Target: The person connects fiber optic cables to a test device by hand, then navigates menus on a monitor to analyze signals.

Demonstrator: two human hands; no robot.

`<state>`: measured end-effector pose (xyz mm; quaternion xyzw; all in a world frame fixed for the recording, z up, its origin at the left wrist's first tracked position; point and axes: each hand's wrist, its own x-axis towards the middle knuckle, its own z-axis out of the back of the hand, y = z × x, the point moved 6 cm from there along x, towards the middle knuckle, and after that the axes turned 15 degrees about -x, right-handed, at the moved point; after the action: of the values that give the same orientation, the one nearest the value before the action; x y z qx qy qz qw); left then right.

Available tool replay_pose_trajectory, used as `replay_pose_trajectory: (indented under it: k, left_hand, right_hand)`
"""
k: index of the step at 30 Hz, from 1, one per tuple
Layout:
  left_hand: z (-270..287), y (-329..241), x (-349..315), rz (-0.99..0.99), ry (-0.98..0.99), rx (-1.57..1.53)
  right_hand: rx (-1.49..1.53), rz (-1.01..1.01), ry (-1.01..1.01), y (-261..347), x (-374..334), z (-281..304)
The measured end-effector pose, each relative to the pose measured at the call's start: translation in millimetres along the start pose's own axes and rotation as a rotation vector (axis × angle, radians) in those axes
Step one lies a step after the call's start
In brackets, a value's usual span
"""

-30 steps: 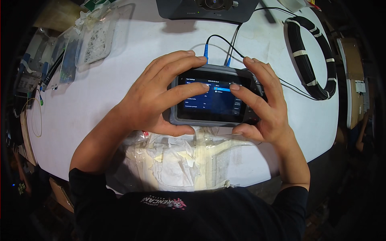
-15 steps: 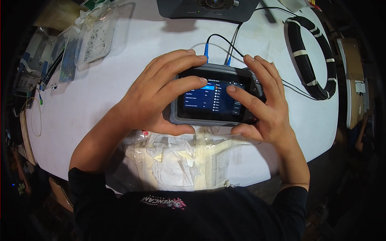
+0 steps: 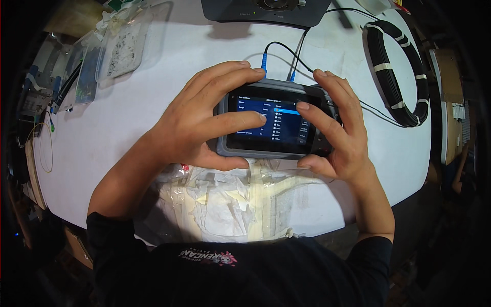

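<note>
A handheld fibre tester [image 3: 245, 152] with a lit touchscreen [image 3: 248, 130] is held level between my hands. My left hand [image 3: 189, 120] grips its left end, thumb at the near edge and fingers over the far edge. The left index fingertip lies over the middle of the screen. At the right end, my right hand [image 3: 345, 133] clasps the grey casing, its index fingertip over the upper right of the screen. Two blue-booted connectors, one on a black fibre cable [image 3: 281, 45], go into the tester's far edge; the left boot [image 3: 264, 62] is partly behind my fingers.
Beyond the tester stands a dark machine [image 3: 266, 15]. A coil of black cable [image 3: 381, 66] tied with white bands lies at right. Clear plastic trays [image 3: 120, 56] sit at far left. Taped clear wrapping [image 3: 220, 204] covers the white table's [image 3: 128, 112] near edge.
My left index finger has slid down the screen, and my right index has shifted up and slightly right. The blue highlight now sits in the right-hand list. Both hands still hold the tester.
</note>
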<state>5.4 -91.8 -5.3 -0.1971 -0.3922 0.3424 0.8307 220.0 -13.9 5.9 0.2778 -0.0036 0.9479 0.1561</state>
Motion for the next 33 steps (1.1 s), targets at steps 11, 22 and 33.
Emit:
replay_pose_trajectory:
  k: [11, 22, 33]
  left_hand:
    - [-0.6, 1.9, -1.4, 0.004, -0.023, -0.017]
    - [-0.3, 2.1, -0.1, 0.013, -0.015, -0.005]
    - [-5.0, 6.3, -5.9, 0.033, -0.014, -0.018]
  right_hand:
    - [0.013, 0.013, 0.032, 5.5, 1.6, 5.8]
    - [-0.043, 0.002, 0.083, 6.1, 3.0, 5.8]
    - [-0.016, -0.014, 0.047, 3.8, -1.6, 0.5]
